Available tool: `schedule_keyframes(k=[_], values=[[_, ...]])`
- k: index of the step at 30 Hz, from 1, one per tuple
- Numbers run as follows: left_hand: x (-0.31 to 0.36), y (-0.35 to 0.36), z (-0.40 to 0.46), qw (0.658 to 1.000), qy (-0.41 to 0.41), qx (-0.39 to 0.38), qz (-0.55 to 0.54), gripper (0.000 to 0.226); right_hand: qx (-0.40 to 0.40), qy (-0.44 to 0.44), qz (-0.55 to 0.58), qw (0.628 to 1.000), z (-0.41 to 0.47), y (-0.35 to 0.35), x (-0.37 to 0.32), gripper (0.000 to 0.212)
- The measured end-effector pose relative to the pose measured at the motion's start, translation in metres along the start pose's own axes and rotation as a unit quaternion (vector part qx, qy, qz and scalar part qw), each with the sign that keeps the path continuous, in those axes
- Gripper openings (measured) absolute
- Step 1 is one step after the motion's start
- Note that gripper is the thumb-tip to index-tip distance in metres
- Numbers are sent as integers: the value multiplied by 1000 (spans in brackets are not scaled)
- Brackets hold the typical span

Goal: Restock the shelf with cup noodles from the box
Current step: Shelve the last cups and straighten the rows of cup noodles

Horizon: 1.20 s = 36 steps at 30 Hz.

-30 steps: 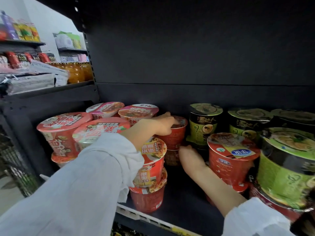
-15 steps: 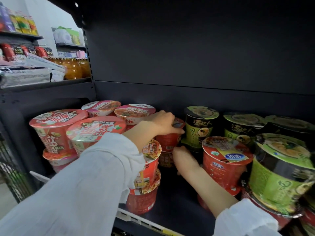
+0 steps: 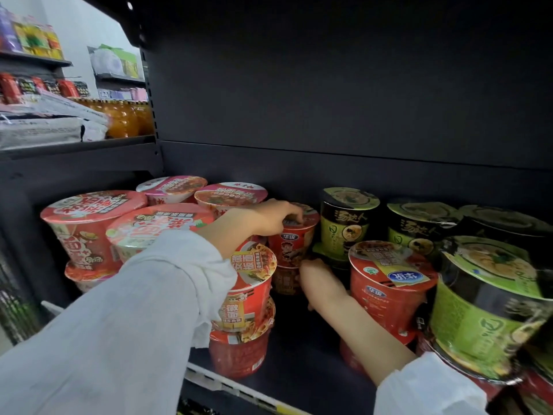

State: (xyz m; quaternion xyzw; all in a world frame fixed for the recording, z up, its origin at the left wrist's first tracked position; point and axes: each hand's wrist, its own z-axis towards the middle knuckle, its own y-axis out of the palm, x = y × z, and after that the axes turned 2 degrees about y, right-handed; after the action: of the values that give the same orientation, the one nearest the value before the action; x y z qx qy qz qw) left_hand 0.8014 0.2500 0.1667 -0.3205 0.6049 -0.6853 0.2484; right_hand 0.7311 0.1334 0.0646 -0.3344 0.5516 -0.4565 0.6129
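Deep in the dark shelf [image 3: 299, 381], a red cup noodle [image 3: 294, 245] stands on top of a second red cup [image 3: 284, 280]. My left hand [image 3: 270, 215] rests on the upper cup's lid, fingers curled over its rim. At the base of the same stack, my right hand [image 3: 320, 281] presses against the lower cup. Closer to me stands another two-high stack of red cups [image 3: 250, 298]. The box is out of view.
Large pink and red bowls [image 3: 86, 229] fill the shelf's left side. Green-and-black cups [image 3: 344, 223] line the back right, with a red stack [image 3: 389, 287] and a big green cup [image 3: 484, 310] at the front right. Bottles and packets sit on neighbouring shelves at the left.
Both hands have stayed on the back red stack; my left hand's fingers have curled further over the top cup's lid. The camera has shifted slightly.
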Motion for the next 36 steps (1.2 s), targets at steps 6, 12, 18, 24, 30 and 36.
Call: schedule_keyframes(k=[6, 12, 18, 24, 30, 36], values=[[-7, 4, 3, 999, 11, 26, -44, 25, -56, 56, 19, 997, -9, -7, -10, 30], [-13, 5, -6, 999, -22, 13, -29, 34, -75, 38, -99, 992, -11, -10, -10, 36], [1, 14, -1, 999, -27, 34, -11, 47, -65, 13, -133, 989, -8, -4, -8, 35], [-7, 14, -2, 999, -40, 24, -22, 47, -44, 15, -136, 990, -11, -6, -4, 33], [-3, 15, 5, 998, -29, 55, -25, 43, -32, 33, -143, 989, -16, 0, -9, 31], [-7, 13, 2, 999, 3, 33, -30, 42, -39, 26, -153, 987, -16, -1, -6, 36]])
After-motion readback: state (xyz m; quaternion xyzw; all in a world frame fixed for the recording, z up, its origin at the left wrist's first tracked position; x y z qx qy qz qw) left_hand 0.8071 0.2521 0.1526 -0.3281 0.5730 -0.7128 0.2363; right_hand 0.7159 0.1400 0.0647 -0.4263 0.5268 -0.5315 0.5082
